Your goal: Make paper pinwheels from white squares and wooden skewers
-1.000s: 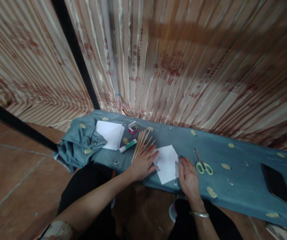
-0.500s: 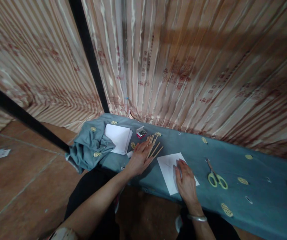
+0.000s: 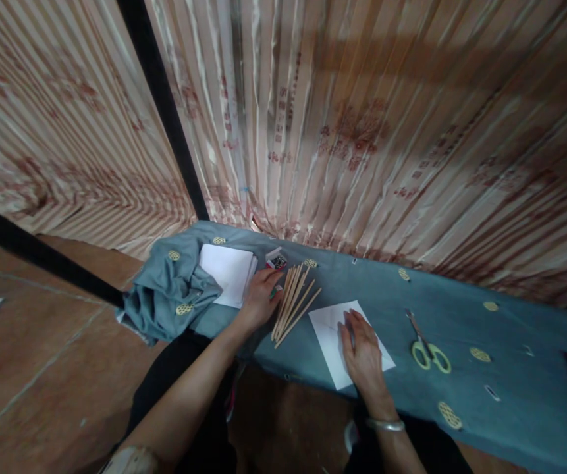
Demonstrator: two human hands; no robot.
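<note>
My left hand [image 3: 258, 304] is curled beside a loose bundle of thin wooden sticks [image 3: 293, 304]. Between its thumb and fingers shows a small green-and-white object [image 3: 276, 291], mostly covered, its kind unclear. Just beyond the fingertips stands a small open red-and-white box [image 3: 276, 259] with dark, shiny little pieces inside. A stack of white paper [image 3: 226, 271] lies left of that hand. My right hand [image 3: 363, 350] rests with its fingers stretched out on a single white sheet [image 3: 331, 342], holding nothing.
Scissors with yellow-green handles [image 3: 430, 354] lie right of the sheet. A blue-green cloth [image 3: 362, 276] covers the narrow table and is bunched up at its left end. Behind hangs a pleated curtain [image 3: 352, 164]; dark poles [image 3: 169, 118] stand at the left.
My left hand has drawn back left off the sticks, which are now uncovered, and has closed around the small green-and-white object. The right hand stays on the sheet. The view has shifted slightly.
</note>
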